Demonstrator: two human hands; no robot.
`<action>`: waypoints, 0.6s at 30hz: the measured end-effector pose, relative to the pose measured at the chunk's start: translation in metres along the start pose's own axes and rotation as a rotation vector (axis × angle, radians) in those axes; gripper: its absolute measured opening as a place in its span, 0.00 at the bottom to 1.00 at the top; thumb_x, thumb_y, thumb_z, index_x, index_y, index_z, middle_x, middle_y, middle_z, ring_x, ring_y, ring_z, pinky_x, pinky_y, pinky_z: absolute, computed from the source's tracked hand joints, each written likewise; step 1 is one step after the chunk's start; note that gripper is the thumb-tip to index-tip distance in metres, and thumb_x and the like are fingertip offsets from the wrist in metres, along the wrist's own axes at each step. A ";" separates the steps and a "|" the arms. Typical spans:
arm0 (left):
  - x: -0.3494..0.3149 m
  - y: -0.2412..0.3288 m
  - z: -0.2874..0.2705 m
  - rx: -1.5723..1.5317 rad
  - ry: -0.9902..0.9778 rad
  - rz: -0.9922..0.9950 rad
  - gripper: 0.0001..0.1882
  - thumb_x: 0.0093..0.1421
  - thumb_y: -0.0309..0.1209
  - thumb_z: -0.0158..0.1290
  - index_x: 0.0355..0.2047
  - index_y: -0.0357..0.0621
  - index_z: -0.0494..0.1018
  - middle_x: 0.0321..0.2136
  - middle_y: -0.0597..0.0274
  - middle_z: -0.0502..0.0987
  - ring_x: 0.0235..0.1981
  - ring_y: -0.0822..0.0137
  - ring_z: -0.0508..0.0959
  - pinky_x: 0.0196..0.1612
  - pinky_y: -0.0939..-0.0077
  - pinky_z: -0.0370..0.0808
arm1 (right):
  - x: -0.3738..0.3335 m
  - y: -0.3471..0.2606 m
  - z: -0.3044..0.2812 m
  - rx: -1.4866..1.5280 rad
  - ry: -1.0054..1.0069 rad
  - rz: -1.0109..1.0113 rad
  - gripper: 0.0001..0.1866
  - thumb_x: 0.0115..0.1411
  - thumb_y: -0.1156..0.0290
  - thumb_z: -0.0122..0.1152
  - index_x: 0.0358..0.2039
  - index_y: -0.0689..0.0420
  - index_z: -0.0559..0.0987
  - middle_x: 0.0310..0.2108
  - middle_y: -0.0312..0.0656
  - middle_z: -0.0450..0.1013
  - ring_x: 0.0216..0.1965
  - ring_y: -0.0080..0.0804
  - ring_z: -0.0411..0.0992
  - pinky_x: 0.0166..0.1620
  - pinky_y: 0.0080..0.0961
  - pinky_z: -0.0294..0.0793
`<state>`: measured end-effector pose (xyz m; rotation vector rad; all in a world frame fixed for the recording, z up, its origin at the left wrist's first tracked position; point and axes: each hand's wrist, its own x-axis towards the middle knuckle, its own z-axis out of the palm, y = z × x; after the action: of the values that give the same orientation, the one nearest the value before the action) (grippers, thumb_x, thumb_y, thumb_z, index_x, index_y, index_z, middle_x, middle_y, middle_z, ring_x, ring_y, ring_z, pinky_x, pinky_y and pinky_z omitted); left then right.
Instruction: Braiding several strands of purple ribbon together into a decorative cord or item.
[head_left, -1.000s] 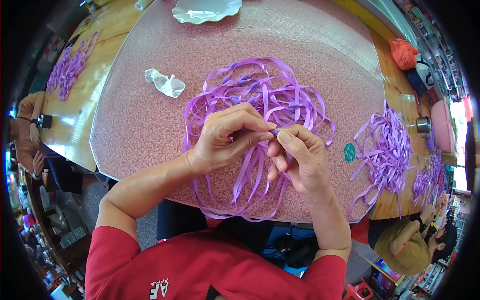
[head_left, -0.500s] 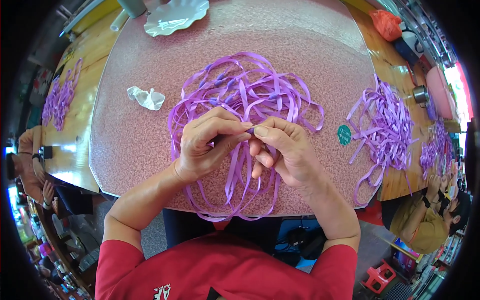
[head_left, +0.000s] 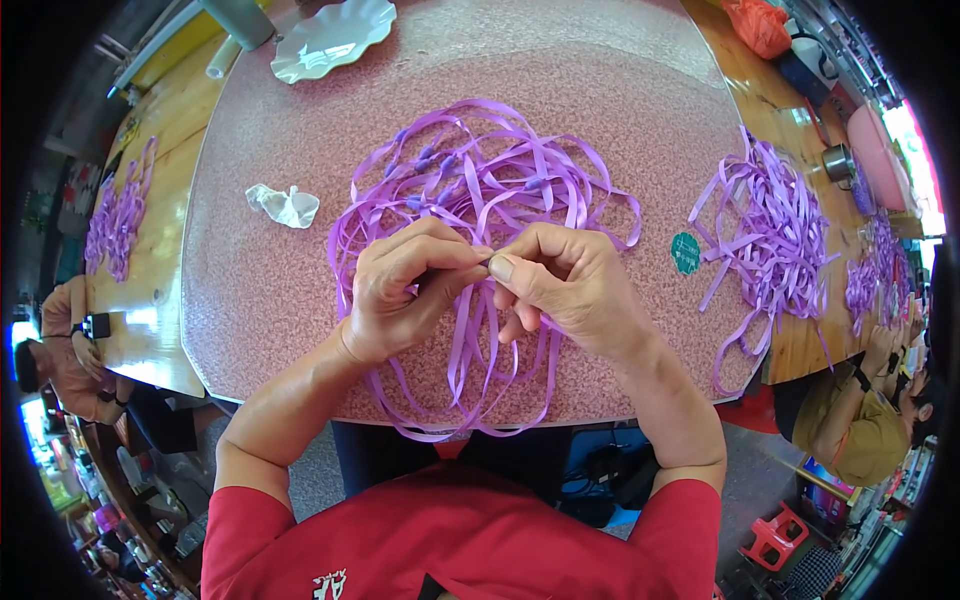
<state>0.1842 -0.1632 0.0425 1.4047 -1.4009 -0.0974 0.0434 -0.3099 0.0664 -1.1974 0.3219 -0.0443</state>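
Note:
A loose heap of purple ribbon lanyards (head_left: 470, 170) with small dark-purple plastic pieces (head_left: 447, 163) lies on the speckled pink table in front of me. Over its near part, my left hand (head_left: 410, 285) and my right hand (head_left: 565, 285) meet fingertip to fingertip. Both pinch one small dark piece of a lanyard between thumb and forefinger; the fingers cover most of it. The right hand's other fingers are loosely curled. Ribbon loops (head_left: 460, 410) hang below the hands towards the table's near edge.
To the right lies a bigger pile of purple lanyards (head_left: 770, 230), beside a round green sticker (head_left: 686, 253). Crumpled white tissue (head_left: 285, 206) is at left, a scalloped white plate (head_left: 330, 40) at far left. People sit at left (head_left: 75, 350) and right (head_left: 860, 430), with more lanyards (head_left: 115, 225).
Both hands keep their pinch, and the dark piece between them is now more covered by the fingertips. The whole view has shifted slightly.

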 end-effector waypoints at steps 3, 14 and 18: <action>-0.001 -0.003 0.000 -0.111 -0.032 -0.035 0.10 0.52 0.17 0.60 0.34 0.37 0.75 0.28 0.58 0.77 0.27 0.69 0.76 0.28 0.79 0.70 | 0.002 -0.003 -0.004 0.015 -0.075 -0.013 0.11 0.64 0.68 0.57 0.32 0.65 0.77 0.24 0.39 0.75 0.22 0.17 0.72 0.27 0.20 0.80; 0.000 0.000 -0.001 -0.089 0.006 -0.024 0.09 0.54 0.18 0.59 0.36 0.37 0.74 0.28 0.59 0.75 0.27 0.72 0.73 0.29 0.81 0.68 | 0.006 0.008 -0.002 0.030 -0.071 -0.107 0.10 0.64 0.69 0.57 0.35 0.65 0.78 0.27 0.41 0.76 0.22 0.19 0.73 0.28 0.19 0.78; 0.003 0.007 -0.003 -0.056 0.000 -0.111 0.10 0.52 0.18 0.60 0.35 0.38 0.73 0.27 0.61 0.73 0.27 0.73 0.73 0.27 0.81 0.68 | 0.006 0.009 0.002 0.120 -0.044 -0.062 0.10 0.64 0.70 0.57 0.39 0.64 0.78 0.29 0.42 0.77 0.22 0.20 0.73 0.27 0.21 0.78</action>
<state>0.1825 -0.1621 0.0505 1.4357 -1.3098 -0.2069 0.0482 -0.3058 0.0579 -1.0881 0.2402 -0.0901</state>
